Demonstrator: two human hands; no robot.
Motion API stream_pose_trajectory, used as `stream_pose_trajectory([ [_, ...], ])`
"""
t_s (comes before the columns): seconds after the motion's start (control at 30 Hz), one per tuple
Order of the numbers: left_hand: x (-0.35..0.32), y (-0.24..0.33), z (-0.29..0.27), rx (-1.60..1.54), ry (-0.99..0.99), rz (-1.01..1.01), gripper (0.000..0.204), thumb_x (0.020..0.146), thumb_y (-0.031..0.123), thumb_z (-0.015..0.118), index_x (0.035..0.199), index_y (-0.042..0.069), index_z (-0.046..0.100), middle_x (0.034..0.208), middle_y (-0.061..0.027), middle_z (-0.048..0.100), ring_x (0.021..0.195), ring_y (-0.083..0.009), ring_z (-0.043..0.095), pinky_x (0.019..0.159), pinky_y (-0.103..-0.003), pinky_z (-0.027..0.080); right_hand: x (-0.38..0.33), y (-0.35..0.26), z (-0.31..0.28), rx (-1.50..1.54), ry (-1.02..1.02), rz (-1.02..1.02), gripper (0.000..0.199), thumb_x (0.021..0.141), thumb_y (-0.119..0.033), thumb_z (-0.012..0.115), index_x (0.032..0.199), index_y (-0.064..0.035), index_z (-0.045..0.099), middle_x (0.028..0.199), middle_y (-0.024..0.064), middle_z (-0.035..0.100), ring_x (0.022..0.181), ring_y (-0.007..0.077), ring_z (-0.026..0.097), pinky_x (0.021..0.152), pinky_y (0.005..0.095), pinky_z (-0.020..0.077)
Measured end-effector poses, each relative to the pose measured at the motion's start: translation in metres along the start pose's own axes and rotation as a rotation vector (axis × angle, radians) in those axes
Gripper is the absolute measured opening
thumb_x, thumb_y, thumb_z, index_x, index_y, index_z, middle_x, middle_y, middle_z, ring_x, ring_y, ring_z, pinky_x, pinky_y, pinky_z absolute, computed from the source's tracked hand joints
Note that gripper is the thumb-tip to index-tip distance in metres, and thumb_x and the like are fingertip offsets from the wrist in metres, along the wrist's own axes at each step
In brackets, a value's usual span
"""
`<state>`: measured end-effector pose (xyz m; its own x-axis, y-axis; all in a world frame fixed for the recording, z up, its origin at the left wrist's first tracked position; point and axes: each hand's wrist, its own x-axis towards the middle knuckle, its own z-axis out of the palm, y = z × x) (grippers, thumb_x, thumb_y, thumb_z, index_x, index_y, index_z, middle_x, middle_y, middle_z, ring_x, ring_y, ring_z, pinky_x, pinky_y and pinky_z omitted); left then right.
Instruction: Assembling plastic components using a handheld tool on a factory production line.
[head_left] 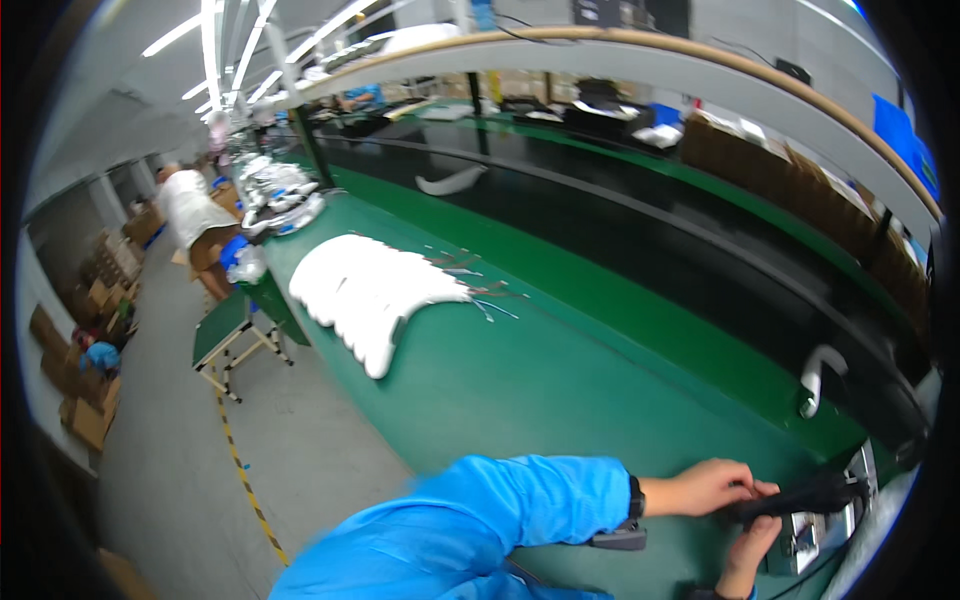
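At tabletop edge: left hand, right hand both clamped on black part; could slip off edge if grip loosens.

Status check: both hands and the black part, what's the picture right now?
Left hand gripping black part from above. Right hand holding it from below. White curved pieces stacked far off on green bench; nothing blocking.
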<state>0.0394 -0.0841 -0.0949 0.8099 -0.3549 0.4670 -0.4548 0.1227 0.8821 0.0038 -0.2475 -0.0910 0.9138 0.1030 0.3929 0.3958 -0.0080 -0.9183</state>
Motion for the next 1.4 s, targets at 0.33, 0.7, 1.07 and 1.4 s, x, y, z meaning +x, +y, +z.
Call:
stream_pose_trajectory([
  [0.33,-0.001,0.011,-0.001,0.036,-0.071,-0.084,0.011,0.086,0.009,0.058,0.088,0.001,0.052,0.094,-0.0113,0.065,0.082,-0.0272,0.061,0.068,-0.036,0.047,0.003,-0.029,0.009,-0.226,-0.053,-0.037,0.084,0.085,-0.069,0.039,0.110,0.0098,0.053,0.103,0.0168,0.059,0.094,0.0255,0.057,0.084,0.0357,0.0459],
  [0.7,-0.002,0.011,-0.005,0.255,0.018,0.074,0.015,0.080,0.008,0.064,0.088,0.003,0.053,0.088,-0.0084,0.060,0.076,-0.0244,0.060,0.060,-0.035,0.046,0.003,-0.025,0.010,-0.182,-0.030,-0.002,0.084,0.086,-0.068,0.039,0.112,0.0101,0.052,0.104,0.0167,0.058,0.096,0.0262,0.057,0.087,0.0367,0.0449],
  [1.07,-0.002,0.009,-0.006,0.179,-0.006,0.093,0.013,0.081,0.009,0.062,0.088,0.004,0.052,0.088,-0.0101,0.062,0.080,-0.0287,0.060,0.063,-0.038,0.045,0.004,-0.021,0.008,-0.039,-0.067,0.023,0.078,0.085,-0.064,0.046,0.112,0.0088,0.052,0.105,0.0161,0.058,0.097,0.0259,0.056,0.088,0.0356,0.0445],
  [1.4,-0.005,0.023,-0.009,0.112,-0.040,0.032,0.014,0.084,0.014,0.061,0.087,0.005,0.050,0.086,-0.0091,0.062,0.072,-0.0254,0.059,0.060,-0.037,0.043,0.000,-0.009,0.002,-0.012,-0.124,-0.029,0.080,0.081,-0.069,0.047,0.109,0.0052,0.048,0.101,0.0076,0.049,0.098,0.0185,0.050,0.087,0.0325,0.0381],
])
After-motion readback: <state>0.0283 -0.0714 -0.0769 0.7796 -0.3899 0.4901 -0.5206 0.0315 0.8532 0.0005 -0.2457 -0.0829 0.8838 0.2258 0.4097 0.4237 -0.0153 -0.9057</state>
